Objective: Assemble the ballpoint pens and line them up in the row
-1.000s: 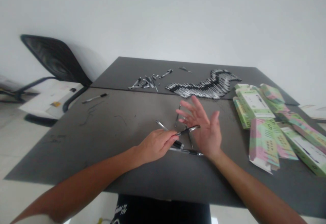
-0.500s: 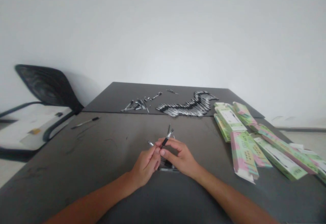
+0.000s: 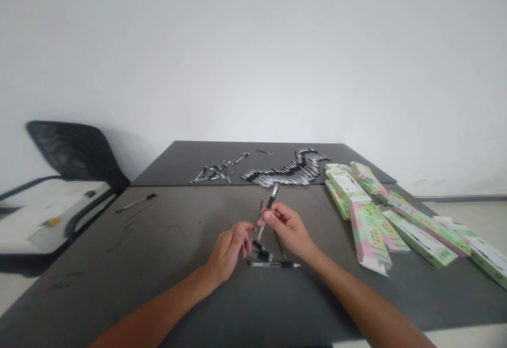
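Observation:
My right hand (image 3: 288,228) pinches a black and clear pen (image 3: 268,207) near its middle, holding it tilted with one end up and away from me. My left hand (image 3: 229,248) hovers just beside it over the dark grey table (image 3: 158,253), fingers curled loosely and apart, holding nothing I can see. Under the hands lie a few loose pens, one of them (image 3: 274,265) flat in front of my right wrist, and a thin refill (image 3: 261,206) lies behind.
A long row of several pens (image 3: 285,169) and a scatter of pen parts (image 3: 214,172) lie at the far side. Green and pink cardboard boxes (image 3: 372,232) are spread at the right. A single pen (image 3: 135,203) lies far left. A black chair (image 3: 71,152) stands left of the table.
The view has tilted up. My right hand went from open to closing on the pen that my left hand held; my left hand has let go and drawn slightly back.

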`<action>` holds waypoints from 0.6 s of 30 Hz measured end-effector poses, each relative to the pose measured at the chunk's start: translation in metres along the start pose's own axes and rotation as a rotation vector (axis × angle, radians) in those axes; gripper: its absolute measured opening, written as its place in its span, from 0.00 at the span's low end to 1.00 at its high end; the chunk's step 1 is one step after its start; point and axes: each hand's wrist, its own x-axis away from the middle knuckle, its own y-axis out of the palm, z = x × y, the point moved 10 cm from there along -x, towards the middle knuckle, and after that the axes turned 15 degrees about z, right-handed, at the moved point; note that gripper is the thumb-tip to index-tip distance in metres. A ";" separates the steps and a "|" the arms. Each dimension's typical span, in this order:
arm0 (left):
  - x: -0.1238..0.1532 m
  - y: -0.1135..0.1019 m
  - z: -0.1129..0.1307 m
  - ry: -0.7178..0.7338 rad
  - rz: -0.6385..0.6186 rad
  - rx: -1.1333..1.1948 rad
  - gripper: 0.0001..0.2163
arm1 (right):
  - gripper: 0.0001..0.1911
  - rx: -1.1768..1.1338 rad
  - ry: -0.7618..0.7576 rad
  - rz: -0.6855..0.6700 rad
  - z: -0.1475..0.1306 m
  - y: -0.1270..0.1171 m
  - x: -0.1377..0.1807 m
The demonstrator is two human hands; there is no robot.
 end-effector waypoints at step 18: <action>-0.029 -0.051 -0.050 -0.212 0.434 0.072 0.35 | 0.16 1.116 0.029 0.341 0.016 -0.278 -0.249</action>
